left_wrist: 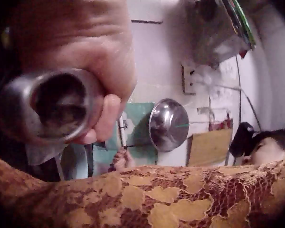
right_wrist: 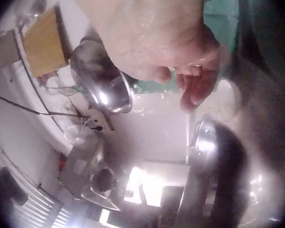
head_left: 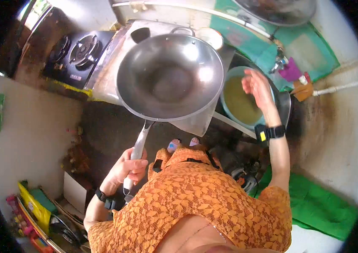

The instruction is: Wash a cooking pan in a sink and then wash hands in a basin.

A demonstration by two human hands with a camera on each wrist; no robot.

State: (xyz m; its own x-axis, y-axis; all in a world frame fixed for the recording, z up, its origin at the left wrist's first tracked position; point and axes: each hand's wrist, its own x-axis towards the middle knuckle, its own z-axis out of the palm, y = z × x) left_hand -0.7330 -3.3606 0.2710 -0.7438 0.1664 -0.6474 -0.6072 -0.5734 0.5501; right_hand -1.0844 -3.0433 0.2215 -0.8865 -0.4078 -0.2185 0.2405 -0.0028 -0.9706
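Note:
A wide steel wok (head_left: pixel 170 80), its shiny inside facing up, is held out in front of the body. My left hand (head_left: pixel 127 166) grips its pale grey handle (head_left: pixel 140 141). In the left wrist view, the hollow handle end (left_wrist: pixel 89 102) juts out of the fist. Over a light blue basin (head_left: pixel 226 107) of cloudy yellowish water, my right hand (head_left: pixel 260 89) hovers with loosely bent fingers and nothing visible in it. The right wrist view has this hand (right_wrist: pixel 156 45) wet-looking, with the dark wok (right_wrist: pixel 228 171) below it.
The basin sits in a sink (head_left: pixel 286 105) beside the worktop (head_left: pixel 107 84). A gas stove (head_left: pixel 78 55) is at the far left. A tap (head_left: pixel 279 63) and a purple cloth (head_left: pixel 289 71) are behind the basin. Another metal pan (head_left: pixel 278 10) hangs at the top.

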